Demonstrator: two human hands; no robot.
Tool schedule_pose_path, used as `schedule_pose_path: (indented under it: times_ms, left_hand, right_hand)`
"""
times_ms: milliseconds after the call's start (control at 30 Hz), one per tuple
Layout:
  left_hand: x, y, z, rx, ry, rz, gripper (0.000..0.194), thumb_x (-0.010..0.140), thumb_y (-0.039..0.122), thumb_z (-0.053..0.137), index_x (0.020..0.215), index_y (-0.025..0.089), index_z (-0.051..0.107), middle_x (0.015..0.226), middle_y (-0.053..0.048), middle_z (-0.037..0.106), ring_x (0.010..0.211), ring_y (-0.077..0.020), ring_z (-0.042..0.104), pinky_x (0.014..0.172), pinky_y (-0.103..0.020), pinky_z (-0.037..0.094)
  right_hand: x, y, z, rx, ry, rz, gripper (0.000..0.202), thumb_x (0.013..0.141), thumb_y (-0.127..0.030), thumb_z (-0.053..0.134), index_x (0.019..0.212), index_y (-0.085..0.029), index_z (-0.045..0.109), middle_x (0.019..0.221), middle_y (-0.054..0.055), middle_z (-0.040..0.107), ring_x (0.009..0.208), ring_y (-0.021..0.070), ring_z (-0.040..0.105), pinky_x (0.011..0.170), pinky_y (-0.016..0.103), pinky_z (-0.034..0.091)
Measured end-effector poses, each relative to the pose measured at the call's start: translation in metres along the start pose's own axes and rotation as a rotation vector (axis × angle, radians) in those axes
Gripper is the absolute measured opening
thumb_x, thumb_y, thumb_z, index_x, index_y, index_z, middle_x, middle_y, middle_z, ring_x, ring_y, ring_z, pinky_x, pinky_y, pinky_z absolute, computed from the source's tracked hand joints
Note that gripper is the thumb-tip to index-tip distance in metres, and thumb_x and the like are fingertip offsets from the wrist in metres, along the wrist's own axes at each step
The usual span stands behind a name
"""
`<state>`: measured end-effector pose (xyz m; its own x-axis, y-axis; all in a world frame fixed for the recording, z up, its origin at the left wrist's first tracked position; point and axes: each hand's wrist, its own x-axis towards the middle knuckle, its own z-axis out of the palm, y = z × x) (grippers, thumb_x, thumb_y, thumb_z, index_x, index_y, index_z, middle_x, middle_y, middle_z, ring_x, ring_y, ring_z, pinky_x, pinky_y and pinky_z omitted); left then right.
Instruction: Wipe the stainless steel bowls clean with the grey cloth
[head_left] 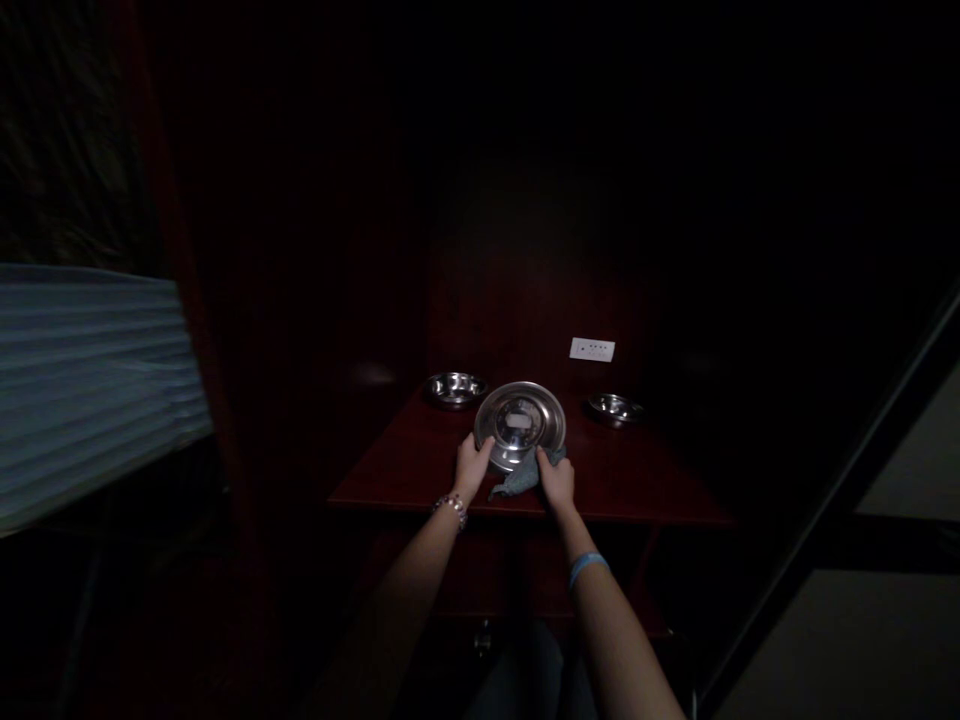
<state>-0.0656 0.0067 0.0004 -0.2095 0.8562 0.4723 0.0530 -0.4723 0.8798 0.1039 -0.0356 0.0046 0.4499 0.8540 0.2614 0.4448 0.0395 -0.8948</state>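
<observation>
A round, shiny steel dish [541,425] with a pale patch at its centre is tilted up above the front of the dark red desk [397,470]. My left hand [472,468] grips its lower left rim, thumb on the near face. A grey-blue cloth [517,481] is bunched in my right hand [556,482], which presses it against the dish's lower right rim. The fingers behind the dish are hidden. Farther back on the desk stand two steel bowls, one on the left [455,390] and another on the right [615,409].
A white socket plate [592,349] is fixed to the dark back panel. To the left hangs a pale blue pleated sheet [90,390] beside a dark red upright. Below the desktop a small metal fitting [482,637] shows. Much of the surroundings is very dark.
</observation>
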Motion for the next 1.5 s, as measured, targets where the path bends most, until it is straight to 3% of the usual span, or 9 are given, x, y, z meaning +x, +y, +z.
schedule_pose_path:
  times_ms: [400, 633, 833, 1133, 1333, 1500]
  left_hand:
    - [-0.004, 0.004, 0.003, 0.045, -0.151, 0.017, 0.044, 0.078, 0.044, 0.064, 0.110, 0.013, 0.065, 0.114, -0.013, 0.070, 0.106, -0.0235, 0.065, 0.094, -0.035, 0.048]
    - [-0.011, 0.012, 0.000, 0.279, -0.339, -0.042, 0.041, 0.075, 0.048, 0.064, 0.098, 0.015, 0.073, 0.100, -0.011, 0.075, 0.101, -0.0269, 0.068, 0.087, -0.030, 0.050]
    - [-0.009, 0.008, -0.001, 0.353, -0.372, 0.002, 0.037, 0.079, 0.043, 0.059, 0.101, 0.017, 0.073, 0.102, -0.009, 0.075, 0.100, -0.0246, 0.069, 0.089, -0.029, 0.049]
    - [-0.006, 0.008, 0.003, 0.216, -0.331, -0.011, 0.030, 0.077, 0.032, 0.058, 0.095, 0.013, 0.073, 0.100, -0.011, 0.075, 0.096, -0.0232, 0.069, 0.090, -0.032, 0.050]
    - [-0.002, 0.005, 0.001, 0.209, -0.136, -0.091, 0.027, 0.076, 0.031, 0.059, 0.088, 0.009, 0.071, 0.093, -0.014, 0.075, 0.088, -0.0249, 0.070, 0.079, -0.032, 0.052]
    - [0.001, -0.002, 0.001, 0.089, -0.072, -0.075, 0.032, 0.077, 0.036, 0.059, 0.096, 0.011, 0.069, 0.101, -0.013, 0.074, 0.094, -0.0246, 0.069, 0.084, -0.033, 0.052]
  right_hand:
    - [0.009, 0.011, 0.004, 0.104, 0.035, -0.007, 0.042, 0.084, -0.047, 0.054, 0.092, -0.011, 0.075, 0.092, 0.017, 0.075, 0.093, 0.0268, 0.071, 0.078, 0.028, 0.052]
    - [0.008, 0.008, 0.002, 0.106, 0.050, 0.018, 0.046, 0.084, -0.049, 0.054, 0.092, -0.009, 0.075, 0.092, 0.018, 0.075, 0.092, 0.0270, 0.071, 0.074, 0.027, 0.051]
    - [0.007, 0.008, 0.003, 0.085, 0.041, 0.023, 0.048, 0.084, -0.051, 0.053, 0.090, -0.008, 0.075, 0.091, 0.019, 0.075, 0.091, 0.0275, 0.072, 0.073, 0.027, 0.051]
    - [0.008, 0.010, 0.004, 0.064, 0.017, 0.012, 0.049, 0.084, -0.052, 0.052, 0.093, -0.010, 0.075, 0.091, 0.018, 0.075, 0.092, 0.0268, 0.071, 0.075, 0.027, 0.052]
    - [0.008, 0.010, 0.006, 0.014, -0.001, -0.009, 0.048, 0.085, -0.053, 0.050, 0.091, -0.012, 0.074, 0.090, 0.017, 0.075, 0.091, 0.0259, 0.071, 0.074, 0.027, 0.052]
    - [0.006, 0.007, 0.004, 0.004, -0.003, -0.013, 0.048, 0.085, -0.053, 0.050, 0.088, -0.012, 0.074, 0.087, 0.017, 0.075, 0.089, 0.0257, 0.071, 0.073, 0.026, 0.051]
